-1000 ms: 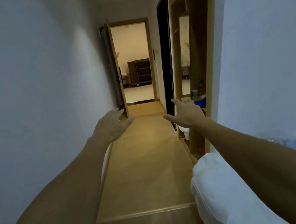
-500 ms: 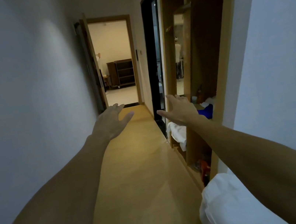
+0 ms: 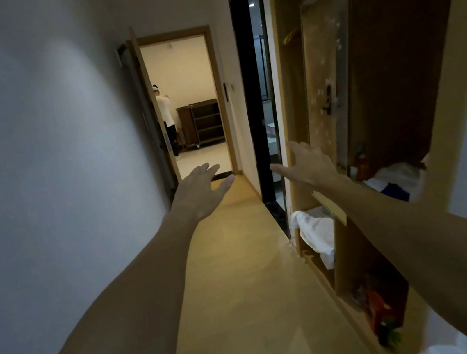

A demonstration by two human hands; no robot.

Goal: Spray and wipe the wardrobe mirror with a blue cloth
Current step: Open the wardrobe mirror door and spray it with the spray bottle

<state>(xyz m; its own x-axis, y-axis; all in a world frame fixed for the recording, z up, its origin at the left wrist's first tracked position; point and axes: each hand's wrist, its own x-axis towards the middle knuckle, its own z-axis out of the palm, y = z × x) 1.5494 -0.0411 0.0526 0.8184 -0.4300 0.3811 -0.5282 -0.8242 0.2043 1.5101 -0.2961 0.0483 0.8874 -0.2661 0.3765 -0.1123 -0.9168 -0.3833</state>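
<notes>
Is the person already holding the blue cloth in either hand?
No: the left hand and right hand are both open and empty, while the blue cloth lies on the wardrobe shelf.

The wardrobe shelf (image 3: 335, 212) runs just under the right hand (image 3: 310, 167) and forearm. A blue cloth (image 3: 395, 192) lies on it right of that wrist, against a white bundle (image 3: 397, 175). Below the wrist, white linen (image 3: 315, 231) droops from a lower compartment. The tan floor (image 3: 245, 297) stretches bare beneath both arms.
</notes>
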